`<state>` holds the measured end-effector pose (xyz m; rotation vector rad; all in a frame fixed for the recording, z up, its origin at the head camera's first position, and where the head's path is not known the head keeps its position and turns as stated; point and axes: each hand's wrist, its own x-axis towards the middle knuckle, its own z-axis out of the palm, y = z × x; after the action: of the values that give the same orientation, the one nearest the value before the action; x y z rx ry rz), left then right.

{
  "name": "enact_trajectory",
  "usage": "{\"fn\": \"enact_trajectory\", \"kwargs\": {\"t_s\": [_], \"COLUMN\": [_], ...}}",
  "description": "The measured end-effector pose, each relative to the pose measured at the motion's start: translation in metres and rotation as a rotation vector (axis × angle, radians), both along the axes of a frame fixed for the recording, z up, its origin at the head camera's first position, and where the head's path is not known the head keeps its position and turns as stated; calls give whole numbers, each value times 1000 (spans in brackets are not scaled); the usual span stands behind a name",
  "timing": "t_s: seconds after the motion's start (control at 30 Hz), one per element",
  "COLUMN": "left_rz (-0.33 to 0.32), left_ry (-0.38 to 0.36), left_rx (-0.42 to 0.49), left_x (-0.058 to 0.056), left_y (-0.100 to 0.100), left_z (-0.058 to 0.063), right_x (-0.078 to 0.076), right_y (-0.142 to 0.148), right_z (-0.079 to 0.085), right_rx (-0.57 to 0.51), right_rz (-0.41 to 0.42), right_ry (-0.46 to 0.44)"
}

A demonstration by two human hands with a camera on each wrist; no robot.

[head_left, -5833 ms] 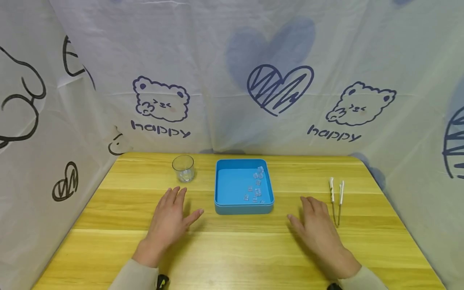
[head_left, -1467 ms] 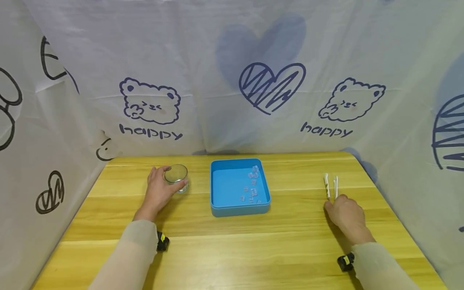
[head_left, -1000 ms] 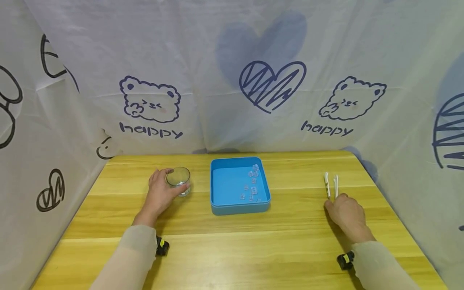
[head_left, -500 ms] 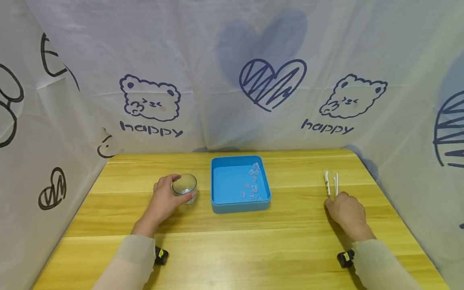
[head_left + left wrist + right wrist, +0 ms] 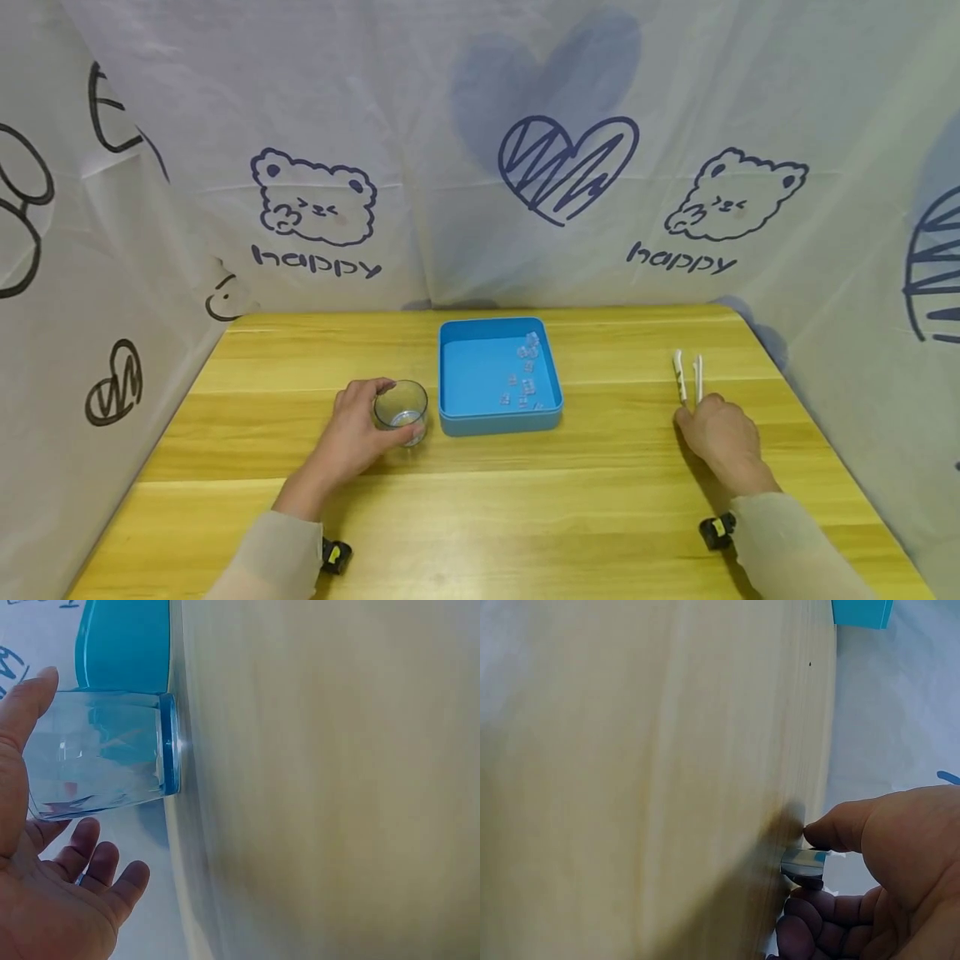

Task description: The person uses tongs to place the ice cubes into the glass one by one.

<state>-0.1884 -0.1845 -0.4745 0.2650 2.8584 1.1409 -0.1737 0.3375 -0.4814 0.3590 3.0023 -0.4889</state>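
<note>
My left hand [image 5: 358, 429] grips a clear glass [image 5: 402, 408] between thumb and fingers, just left of the blue box. In the left wrist view the glass [image 5: 97, 757] stands upright, base at the tabletop, thumb and forefinger near its rim, the other fingers spread below it. My right hand [image 5: 723, 433] pinches the bent metal end of a pair of tongs with white tips [image 5: 678, 375], which point away toward the back. The right wrist view shows the shiny metal end [image 5: 804, 864] between thumb and forefinger.
The square blue box [image 5: 501, 425] sits mid-table, with several small clear cubes [image 5: 528, 386] scattered along its right side. Behind the wooden table [image 5: 480, 517] hangs a white curtain [image 5: 450, 250] with bear and heart drawings; cloth also encloses both sides.
Both hands were apart from everything at first; then the left took the glass and the right the tongs. Over the last second the glass moved right and nearer, while the right hand stayed put.
</note>
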Motion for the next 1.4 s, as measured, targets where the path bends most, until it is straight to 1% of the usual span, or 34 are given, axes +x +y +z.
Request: {"fn": "enact_trajectory", "kwargs": {"t_s": [0.13, 0.27, 0.47, 0.7, 0.93, 1.07, 1.4], "left_rz": [-22, -46, -79, -117, -152, -159, -209], "left_ry": [0, 16, 36, 61, 68, 81, 167], "left_rx": [1, -12, -18, -35, -12, -16, -72], "left_x": [10, 18, 29, 36, 42, 45, 53], "left_y": [7, 12, 20, 34, 47, 55, 71], "left_z": [1, 2, 5, 4, 1, 1, 2], "right_x": [-1, -1, -2, -2, -1, -1, -1], "right_y": [0, 0, 0, 0, -1, -1, 0], "right_z": [0, -1, 0, 2, 2, 2, 1], "right_rx": [2, 3, 4, 6, 5, 3, -11], "right_rz": [-2, 3, 3, 1, -5, -11, -10], "right_ry": [2, 3, 7, 9, 13, 10, -7]}}
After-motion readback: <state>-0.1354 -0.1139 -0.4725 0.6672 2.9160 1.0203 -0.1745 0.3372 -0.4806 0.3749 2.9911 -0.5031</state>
